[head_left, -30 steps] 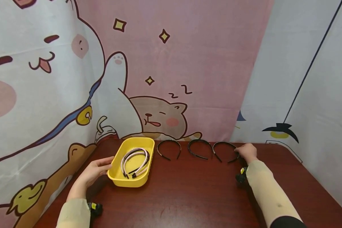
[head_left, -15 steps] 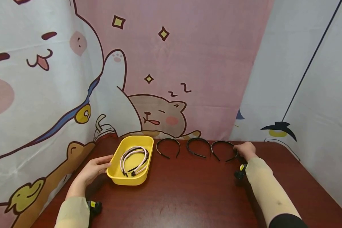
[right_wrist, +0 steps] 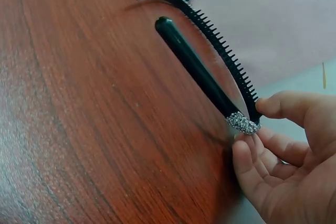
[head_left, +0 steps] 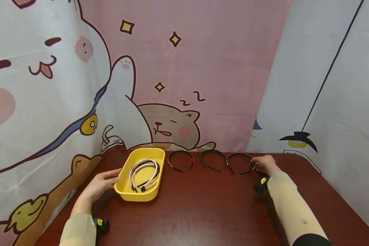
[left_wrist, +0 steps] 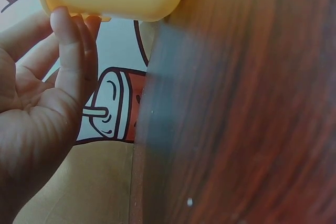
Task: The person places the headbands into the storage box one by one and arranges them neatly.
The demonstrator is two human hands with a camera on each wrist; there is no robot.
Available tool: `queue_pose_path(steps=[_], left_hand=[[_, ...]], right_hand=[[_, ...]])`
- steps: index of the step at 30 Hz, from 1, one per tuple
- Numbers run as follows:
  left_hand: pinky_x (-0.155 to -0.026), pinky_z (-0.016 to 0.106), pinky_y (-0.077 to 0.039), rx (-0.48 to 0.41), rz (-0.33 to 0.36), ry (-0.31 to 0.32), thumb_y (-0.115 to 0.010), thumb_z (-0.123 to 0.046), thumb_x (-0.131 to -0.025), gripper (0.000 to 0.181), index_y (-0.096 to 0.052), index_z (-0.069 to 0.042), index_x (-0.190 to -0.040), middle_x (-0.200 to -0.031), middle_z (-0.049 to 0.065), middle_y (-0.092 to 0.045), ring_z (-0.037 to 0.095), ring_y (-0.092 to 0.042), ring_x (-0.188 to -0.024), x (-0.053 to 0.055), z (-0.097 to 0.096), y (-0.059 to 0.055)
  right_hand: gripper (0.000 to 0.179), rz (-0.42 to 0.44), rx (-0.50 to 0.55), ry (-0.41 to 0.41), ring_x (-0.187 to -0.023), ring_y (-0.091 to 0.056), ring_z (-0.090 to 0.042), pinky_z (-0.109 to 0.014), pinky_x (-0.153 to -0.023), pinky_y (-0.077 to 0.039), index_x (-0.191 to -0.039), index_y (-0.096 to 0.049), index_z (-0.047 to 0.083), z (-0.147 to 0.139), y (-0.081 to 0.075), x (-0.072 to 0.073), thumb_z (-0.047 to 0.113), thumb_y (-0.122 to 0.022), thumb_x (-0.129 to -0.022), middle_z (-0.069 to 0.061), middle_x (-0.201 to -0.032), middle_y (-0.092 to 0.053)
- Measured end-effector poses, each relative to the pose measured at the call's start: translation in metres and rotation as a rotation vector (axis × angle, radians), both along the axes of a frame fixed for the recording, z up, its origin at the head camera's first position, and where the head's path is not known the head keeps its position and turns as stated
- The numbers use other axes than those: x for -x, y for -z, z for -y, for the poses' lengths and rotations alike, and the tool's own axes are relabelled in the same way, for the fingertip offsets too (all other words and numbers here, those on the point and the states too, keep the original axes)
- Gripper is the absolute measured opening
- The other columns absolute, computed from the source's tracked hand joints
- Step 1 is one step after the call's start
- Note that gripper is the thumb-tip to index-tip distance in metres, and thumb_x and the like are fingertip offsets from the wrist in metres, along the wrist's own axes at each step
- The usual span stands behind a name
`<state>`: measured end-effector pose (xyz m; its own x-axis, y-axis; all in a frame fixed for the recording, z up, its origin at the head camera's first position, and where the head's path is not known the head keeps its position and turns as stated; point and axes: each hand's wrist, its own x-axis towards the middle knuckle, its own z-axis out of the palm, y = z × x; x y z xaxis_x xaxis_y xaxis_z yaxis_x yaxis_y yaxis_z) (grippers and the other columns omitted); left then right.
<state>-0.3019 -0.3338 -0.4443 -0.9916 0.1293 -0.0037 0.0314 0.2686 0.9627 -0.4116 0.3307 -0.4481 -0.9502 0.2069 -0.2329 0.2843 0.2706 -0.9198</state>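
My left hand (head_left: 103, 184) touches the left rim of a yellow plastic basket (head_left: 136, 197) with its fingertips. The left wrist view shows these fingers against the outer wall, with the palm apart from it. Inside the basket lie several hair headbands (head_left: 145, 165), pink and black, overlapping. At the back right, my right hand (head_left: 265, 164) pinches a black toothed headband (right_wrist: 224, 53) by its right side, at a sparkly silver section. Left of it on the table lie two more dark headbands, the middle one (head_left: 202, 160) close against the held one, the other (head_left: 180, 151) apart.
A dark red wooden table (head_left: 196, 212) bears everything. Its back edge runs just behind the headbands. A cartoon-printed cloth (head_left: 221, 85) hangs along the back and both sides. Each wrist carries a small black camera, the left one (head_left: 102, 225) close to the tabletop.
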Motion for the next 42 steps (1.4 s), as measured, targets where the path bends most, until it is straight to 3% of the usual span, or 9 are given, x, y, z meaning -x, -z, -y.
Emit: queue_pose_path(steps=[10, 17, 30, 42], left_hand=[[-0.083, 0.031, -0.053, 0.004, 0.002, 0.002, -0.062, -0.016, -0.095, 0.057, -0.041, 0.007, -0.143, -0.139, 0.028, -0.047, 0.021, -0.063, -0.103, -0.002, -0.001, 0.001], [-0.083, 0.031, -0.053, -0.02, 0.003, 0.02, -0.062, -0.017, -0.096, 0.058, -0.039, 0.007, -0.144, -0.14, 0.029, -0.045, 0.023, -0.063, -0.105, -0.002, 0.0, 0.003], [-0.083, 0.032, -0.053, -0.008, 0.0, 0.004, -0.063, -0.015, -0.095, 0.056, -0.042, 0.006, -0.143, -0.138, 0.028, -0.048, 0.024, -0.063, -0.103, -0.001, -0.001, 0.003], [-0.084, 0.032, -0.053, 0.011, -0.012, 0.007, -0.061, -0.016, -0.096, 0.056, -0.041, 0.006, -0.144, -0.14, 0.028, -0.046, 0.024, -0.062, -0.107, 0.0, 0.001, 0.003]], right_hand=[[0.052, 0.04, 0.153, 0.015, -0.069, -0.062, -0.016, -0.032, -0.073, -0.056, -0.131, -0.038, -0.013, -0.004, 0.002, -0.005, 0.011, -0.063, -0.092, -0.011, -0.091, -0.056], [0.047, 0.024, 0.203, 0.017, -0.067, -0.063, -0.016, -0.031, -0.069, -0.057, -0.126, -0.041, -0.012, -0.01, 0.008, -0.004, 0.01, -0.065, -0.092, -0.009, -0.086, -0.055], [0.031, -0.01, 0.198, 0.003, -0.066, -0.064, -0.018, -0.034, -0.071, -0.057, -0.112, -0.052, -0.01, -0.015, -0.01, -0.006, 0.01, -0.065, -0.092, -0.007, -0.082, -0.058], [0.046, -0.048, 0.159, -0.087, -0.075, -0.066, -0.013, -0.034, -0.079, -0.055, -0.128, -0.046, -0.015, -0.013, -0.028, -0.008, 0.016, -0.059, -0.097, -0.013, -0.1, -0.056]])
